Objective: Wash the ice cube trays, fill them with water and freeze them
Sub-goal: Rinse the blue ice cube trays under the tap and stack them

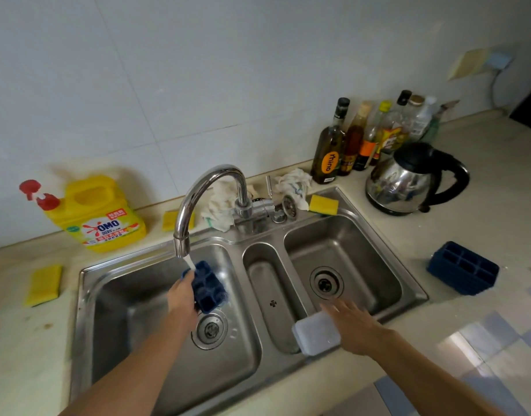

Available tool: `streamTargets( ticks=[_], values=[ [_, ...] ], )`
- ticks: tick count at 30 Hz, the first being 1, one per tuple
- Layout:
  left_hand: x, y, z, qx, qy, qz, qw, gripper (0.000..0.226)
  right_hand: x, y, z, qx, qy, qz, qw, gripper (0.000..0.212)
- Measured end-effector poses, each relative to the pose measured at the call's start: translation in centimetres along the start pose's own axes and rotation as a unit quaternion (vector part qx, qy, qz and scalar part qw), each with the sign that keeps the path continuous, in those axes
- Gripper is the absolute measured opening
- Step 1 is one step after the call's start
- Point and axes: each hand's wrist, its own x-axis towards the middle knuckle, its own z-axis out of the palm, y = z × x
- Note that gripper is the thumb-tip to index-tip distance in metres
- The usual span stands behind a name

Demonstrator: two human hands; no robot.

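Rinsing a blue ice cube tray (205, 288) under the tap (210, 175), centre-left of the frame, gripped in the left hand (181, 297). Spread the right hand (352, 328) flat and empty beside a pale block (316, 333), lower centre. Probably needed tilting so water swept each pocket, then drained; second tray (464, 267) at far right.

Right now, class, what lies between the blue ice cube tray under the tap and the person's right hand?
In the head view, the sink's narrow middle basin and a pale sponge lie between the blue ice cube tray and the right hand.
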Motion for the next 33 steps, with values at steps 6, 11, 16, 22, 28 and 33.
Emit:
streamTargets(
  ticks=[6, 11, 16, 22, 28, 33],
  values=[
    [-0.6, 1.0, -0.5, -0.017, -0.003, 0.001, 1.000, 0.020, 1.8, -3.7, -3.3, 0.131, 0.079, -0.024, 0.988, 0.082],
    [-0.7, 2.8, -0.8, -0.045, -0.023, -0.030, 0.998, 0.025, 4.6, -10.7, -6.4, 0.210, 0.119, -0.059, 0.969, 0.071],
    [-0.5, 4.2, -1.8, -0.098, -0.060, -0.084, 0.990, 0.028, 7.0, -19.5, -8.9, 0.454, 0.043, -0.077, 0.887, 0.069],
    [-0.1, 5.3, -2.6, -0.046, -0.067, -0.028, 0.996, 0.022, 9.2, -25.0, -10.0, 0.467, 0.066, -0.035, 0.881, 0.024],
    [2.0, 5.2, -4.2, 0.328, -0.045, 0.171, 0.928, 0.010, 10.9, -24.6, -11.5, 0.493, 0.040, 0.044, 0.868, 0.023],
    [1.0, 5.1, -3.1, 0.363, -0.033, 0.210, 0.907, 0.007, 11.8, -23.9, -10.8, 0.418, 0.023, 0.040, 0.907, 0.009]
  ],
)
